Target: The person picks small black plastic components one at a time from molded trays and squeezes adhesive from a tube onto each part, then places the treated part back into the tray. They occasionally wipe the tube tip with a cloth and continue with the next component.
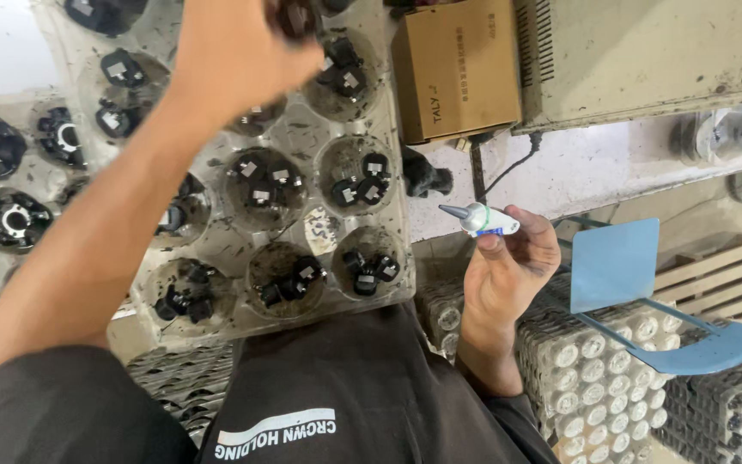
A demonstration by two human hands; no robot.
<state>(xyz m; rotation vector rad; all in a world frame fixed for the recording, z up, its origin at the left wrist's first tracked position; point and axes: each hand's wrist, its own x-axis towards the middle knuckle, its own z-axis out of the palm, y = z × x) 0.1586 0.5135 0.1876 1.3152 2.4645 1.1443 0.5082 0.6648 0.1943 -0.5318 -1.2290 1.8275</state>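
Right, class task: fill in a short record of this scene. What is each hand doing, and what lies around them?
Left hand: reaching over the clear tray, fingers on a black part; grip hidden
Right hand: holding a small tube, grey nozzle pointing left
Tray: round pockets holding more such parts
Nearby: cardboard box, blue fan blades

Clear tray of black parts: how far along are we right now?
Done: nothing tells finished pieces from unfinished; most wells of the clear tray hold small black parts. In hand: the right hand holds a small nozzled tube; the left hand reaches a dark part at the tray's far end, grip hidden. Left: cannot tell.
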